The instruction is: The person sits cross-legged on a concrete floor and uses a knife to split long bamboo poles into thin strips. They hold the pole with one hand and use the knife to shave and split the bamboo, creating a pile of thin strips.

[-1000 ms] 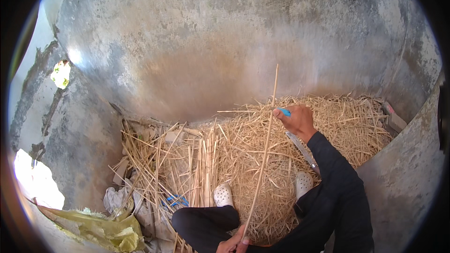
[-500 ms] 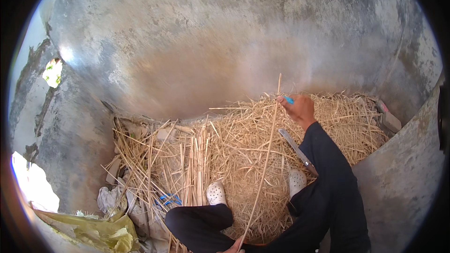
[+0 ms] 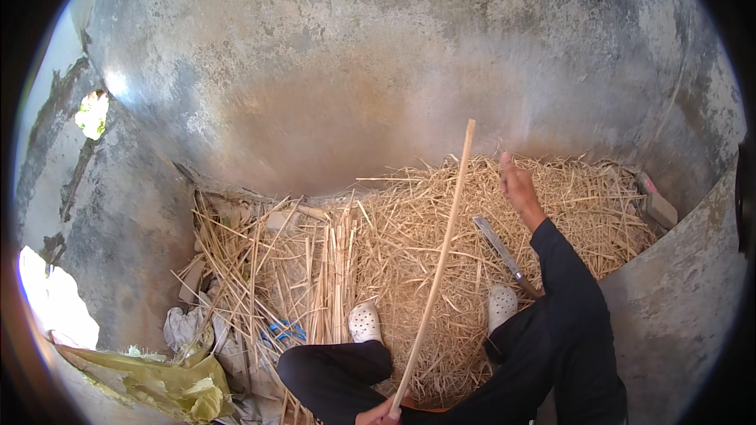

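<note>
A pale strip (image 3: pixel 442 256) is clamped near its lower end in the left hand (image 3: pixel 379 412); its long axis is pointed forward and slightly rightward from there. The right hand (image 3: pixel 520 186) is held apart, right of the strip; whether anything is gripped cannot be told. Steadying seems in hand; for two-handed contact, a leftward reach is called for. Bodyward of the right hand, a knife (image 3: pixel 499 244) is seen amid shavings (image 3: pixel 583 224).
</note>
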Motion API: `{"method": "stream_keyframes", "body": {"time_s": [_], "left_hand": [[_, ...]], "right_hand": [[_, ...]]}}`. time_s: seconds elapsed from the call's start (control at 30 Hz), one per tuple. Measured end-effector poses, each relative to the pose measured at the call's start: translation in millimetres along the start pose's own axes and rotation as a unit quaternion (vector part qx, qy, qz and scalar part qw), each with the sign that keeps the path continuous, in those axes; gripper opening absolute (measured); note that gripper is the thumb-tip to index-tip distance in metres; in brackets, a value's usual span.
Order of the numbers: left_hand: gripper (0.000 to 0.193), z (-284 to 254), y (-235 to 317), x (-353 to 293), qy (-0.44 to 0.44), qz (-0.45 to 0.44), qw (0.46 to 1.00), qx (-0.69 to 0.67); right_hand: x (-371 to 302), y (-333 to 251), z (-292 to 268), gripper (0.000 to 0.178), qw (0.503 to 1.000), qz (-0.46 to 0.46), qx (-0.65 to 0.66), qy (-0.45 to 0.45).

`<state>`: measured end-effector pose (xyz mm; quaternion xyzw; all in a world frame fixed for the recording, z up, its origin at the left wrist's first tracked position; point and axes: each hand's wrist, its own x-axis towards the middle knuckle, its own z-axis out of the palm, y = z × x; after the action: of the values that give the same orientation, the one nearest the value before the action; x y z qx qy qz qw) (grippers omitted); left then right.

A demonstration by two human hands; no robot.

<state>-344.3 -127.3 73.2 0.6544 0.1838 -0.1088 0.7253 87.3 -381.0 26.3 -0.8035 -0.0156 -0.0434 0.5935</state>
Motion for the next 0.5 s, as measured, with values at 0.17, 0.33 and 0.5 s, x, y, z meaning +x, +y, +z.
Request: {"method": "stream_keyframes", "body": {"time_s": [0.17,0.33,0.5], "left_hand": [[0.037,20,46,15,-0.048,-0.058,0.995,-0.072],[0.036,23,22,46,-0.071,0.014,0.988,-0.136],[0.033,19,36,70,-0.156,0.018,0.98,-0.126]], "right_hand": [[-67,-76,34,0.046,0.97,0.01,0.174,-0.168],[-75,-85,38,0.028,0.912,0.089,0.341,-0.207],[-72,-81,43,0.029,0.92,0.076,0.332,-0.195]]}}
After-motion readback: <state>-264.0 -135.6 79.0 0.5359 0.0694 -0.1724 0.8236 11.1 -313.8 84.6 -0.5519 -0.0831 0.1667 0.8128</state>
